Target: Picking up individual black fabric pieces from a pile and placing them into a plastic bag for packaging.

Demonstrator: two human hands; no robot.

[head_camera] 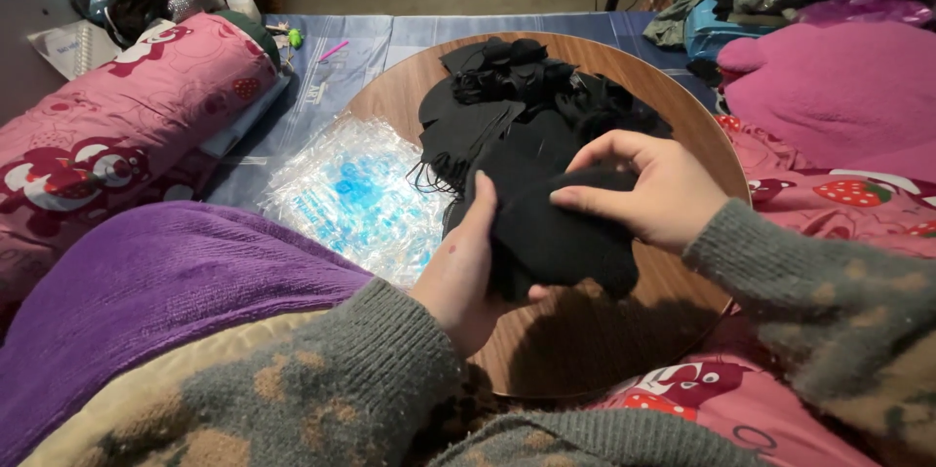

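Over the near half of the round wooden table (390, 97), a black fabric piece (556, 233) is held between both hands. It is gripped from the 9 o'clock side by the left hand (463, 272), whose fingers are curled around its edge with the thumb pressed along the cloth. From the 2 o'clock side it is pinched by the right hand (648, 189), the fingers bent together over its top and the thumb laid flat on its face. Grey knitted sleeves are seen on both arms.

Towards 12 o'clock on the table, a pile of black fabric pieces (526, 97) is heaped, touching the held piece at its upper edge. At 10 o'clock from the hands, a stack of clear plastic bags (351, 194) with blue print is laid partly over the table's rim. A purple blanket (146, 282) is spread at 8 o'clock, and a pink patterned bolster (117, 116) is placed further out at 10 o'clock. At 3 o'clock, bedding with a strawberry print (838, 194) is seen.
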